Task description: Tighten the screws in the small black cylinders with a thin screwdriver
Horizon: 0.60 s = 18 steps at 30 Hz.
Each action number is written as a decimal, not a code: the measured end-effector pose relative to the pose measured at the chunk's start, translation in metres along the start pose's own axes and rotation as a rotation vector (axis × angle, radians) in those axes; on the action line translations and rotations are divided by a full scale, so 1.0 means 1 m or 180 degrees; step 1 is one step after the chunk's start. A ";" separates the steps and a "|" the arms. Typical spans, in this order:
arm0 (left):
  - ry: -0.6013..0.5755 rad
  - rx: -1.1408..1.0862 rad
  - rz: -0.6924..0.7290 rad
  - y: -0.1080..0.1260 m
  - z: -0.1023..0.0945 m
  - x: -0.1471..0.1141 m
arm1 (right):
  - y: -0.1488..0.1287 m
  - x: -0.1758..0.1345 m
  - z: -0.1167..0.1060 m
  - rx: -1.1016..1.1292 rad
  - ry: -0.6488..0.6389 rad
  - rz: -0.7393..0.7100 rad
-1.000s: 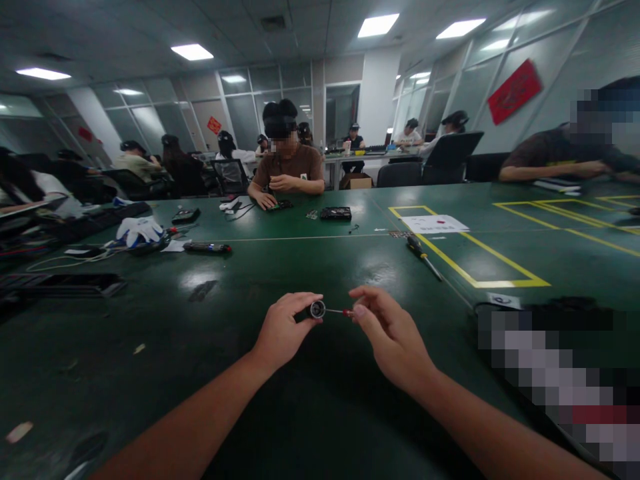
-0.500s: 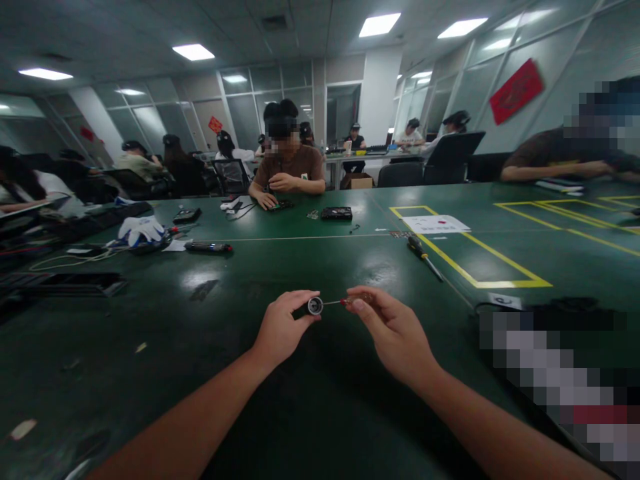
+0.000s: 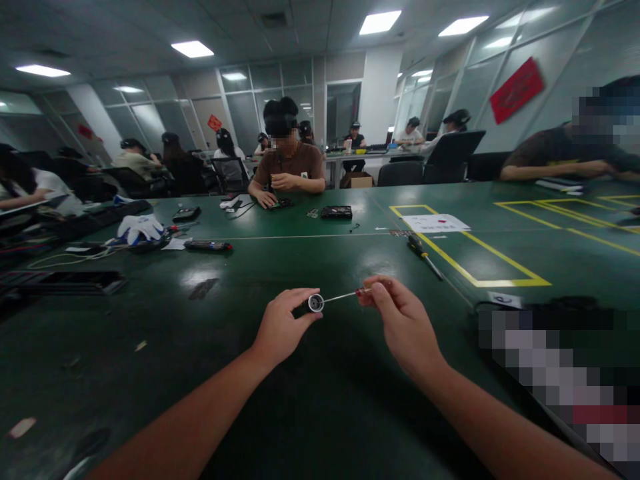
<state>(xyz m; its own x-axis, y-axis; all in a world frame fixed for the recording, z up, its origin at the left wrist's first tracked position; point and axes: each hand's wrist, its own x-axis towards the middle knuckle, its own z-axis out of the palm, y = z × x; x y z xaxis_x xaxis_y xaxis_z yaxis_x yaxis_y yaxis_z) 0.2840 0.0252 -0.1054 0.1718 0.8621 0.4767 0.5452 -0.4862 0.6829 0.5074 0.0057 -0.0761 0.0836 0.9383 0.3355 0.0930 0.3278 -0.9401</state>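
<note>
left of the dark cylinder (image 3: 315, 303), the left hand (image 3: 281, 325) curls thumb and fingers around it; right of the cylinder, a thin screwdriver (image 3: 359, 293) points at it (contact unclear), handle pinched in the right hand (image 3: 406, 320).

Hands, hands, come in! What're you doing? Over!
Left hand: holding black cylinder with silvery rim. Right hand: thin metal screwdriver with red collar, pointed at rim. Nothing else seen between hands.

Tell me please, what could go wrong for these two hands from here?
The thin screwdriver in the right hand meets the tube's open end, so it might slip and poke the left hand's nearby fingers. Also, only the left hand grips the tube; it could twist or drop if pushed hard.
</note>
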 end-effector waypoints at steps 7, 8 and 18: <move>-0.0016 0.0024 0.0056 -0.001 0.000 -0.001 | -0.008 -0.014 0.000 -0.1298 -0.0443 -0.0722; -0.0009 0.0026 0.0059 -0.001 0.000 -0.001 | -0.009 -0.014 0.000 -0.1393 -0.0461 -0.0802; 0.0047 -0.0020 0.0061 -0.002 0.001 0.000 | -0.013 -0.015 -0.002 -0.1665 -0.0461 -0.1132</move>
<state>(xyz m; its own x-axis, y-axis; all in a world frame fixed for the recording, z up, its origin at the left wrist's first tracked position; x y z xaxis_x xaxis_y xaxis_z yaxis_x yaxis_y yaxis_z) 0.2835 0.0261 -0.1075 0.1699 0.8505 0.4977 0.5369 -0.5034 0.6770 0.5071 -0.0128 -0.0693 -0.1725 0.7996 0.5752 0.5643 0.5589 -0.6076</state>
